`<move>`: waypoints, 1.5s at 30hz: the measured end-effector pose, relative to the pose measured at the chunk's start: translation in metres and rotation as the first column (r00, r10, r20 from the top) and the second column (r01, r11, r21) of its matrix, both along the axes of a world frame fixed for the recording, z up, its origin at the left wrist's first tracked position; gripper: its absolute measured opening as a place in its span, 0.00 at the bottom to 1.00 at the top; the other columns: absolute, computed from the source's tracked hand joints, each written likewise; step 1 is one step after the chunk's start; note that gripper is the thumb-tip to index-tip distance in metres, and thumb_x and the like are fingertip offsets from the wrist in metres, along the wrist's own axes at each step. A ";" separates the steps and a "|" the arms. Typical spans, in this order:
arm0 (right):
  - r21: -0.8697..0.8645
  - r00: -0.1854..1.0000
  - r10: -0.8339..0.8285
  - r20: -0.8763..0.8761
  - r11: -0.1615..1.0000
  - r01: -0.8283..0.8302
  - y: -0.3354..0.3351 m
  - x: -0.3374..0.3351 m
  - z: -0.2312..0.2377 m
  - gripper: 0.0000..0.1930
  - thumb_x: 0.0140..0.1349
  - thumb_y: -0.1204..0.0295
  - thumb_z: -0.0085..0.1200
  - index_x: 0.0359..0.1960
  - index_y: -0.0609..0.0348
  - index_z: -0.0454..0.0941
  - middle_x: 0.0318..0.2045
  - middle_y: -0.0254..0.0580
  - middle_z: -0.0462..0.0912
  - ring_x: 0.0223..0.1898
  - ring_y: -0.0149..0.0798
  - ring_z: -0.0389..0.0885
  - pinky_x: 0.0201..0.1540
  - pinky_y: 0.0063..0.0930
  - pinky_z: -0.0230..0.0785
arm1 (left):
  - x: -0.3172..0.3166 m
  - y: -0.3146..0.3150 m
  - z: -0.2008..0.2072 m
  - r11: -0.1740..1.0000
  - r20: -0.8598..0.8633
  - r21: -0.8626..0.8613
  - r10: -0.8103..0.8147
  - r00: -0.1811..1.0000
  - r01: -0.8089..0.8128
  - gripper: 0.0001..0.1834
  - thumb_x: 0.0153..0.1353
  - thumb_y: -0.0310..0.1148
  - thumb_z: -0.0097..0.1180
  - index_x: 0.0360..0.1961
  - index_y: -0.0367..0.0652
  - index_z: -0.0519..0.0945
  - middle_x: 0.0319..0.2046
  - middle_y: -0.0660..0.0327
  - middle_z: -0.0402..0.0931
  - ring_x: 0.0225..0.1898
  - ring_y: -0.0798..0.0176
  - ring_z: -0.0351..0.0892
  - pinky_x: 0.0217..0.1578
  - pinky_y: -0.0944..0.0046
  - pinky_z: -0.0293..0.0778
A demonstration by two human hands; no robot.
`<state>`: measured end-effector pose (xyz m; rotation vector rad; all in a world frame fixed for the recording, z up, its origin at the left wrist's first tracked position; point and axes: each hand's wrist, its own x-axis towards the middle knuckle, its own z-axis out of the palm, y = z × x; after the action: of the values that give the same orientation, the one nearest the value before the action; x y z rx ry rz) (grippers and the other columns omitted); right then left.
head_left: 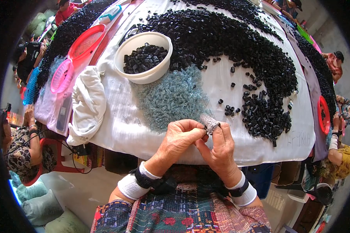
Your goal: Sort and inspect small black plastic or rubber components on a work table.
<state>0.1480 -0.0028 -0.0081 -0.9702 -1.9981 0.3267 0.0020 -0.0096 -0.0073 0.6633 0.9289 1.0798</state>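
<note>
Pinching small dark plastic-looking piece (pixel 205 127), left hand (pixel 178 140) met right hand (pixel 220 149), its curled grip unclear; pale-blue translucent coil-spring heap (pixel 171 99) lay ahead-left, nearer left.

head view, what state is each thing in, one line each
Left hand, fingers bent, grip unclear
Right hand, fingers bent, grip unclear
White bowl, upright, partly filled
Black pieces, some in bowl, others heaped or scattered
Clear coils, heaped loose
White cloth, crumpled
White tablecloth, spread out
Pink basket, uncovered
</note>
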 end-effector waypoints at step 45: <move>0.030 0.998 -0.044 0.048 0.999 0.043 -0.001 0.004 -0.006 0.13 0.42 0.77 0.62 0.23 0.63 0.67 0.23 0.50 0.68 0.25 0.51 0.68 0.25 0.39 0.64 | -0.001 0.004 0.007 0.995 -0.142 -0.056 -0.094 0.985 0.087 0.05 0.55 0.27 0.58 0.30 0.35 0.80 0.27 0.62 0.79 0.28 0.73 0.77 0.30 0.76 0.73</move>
<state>0.1523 -0.0042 -0.0136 -1.0105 -2.0167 0.2522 0.0011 -0.0053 -0.0008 0.7433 1.0364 0.9344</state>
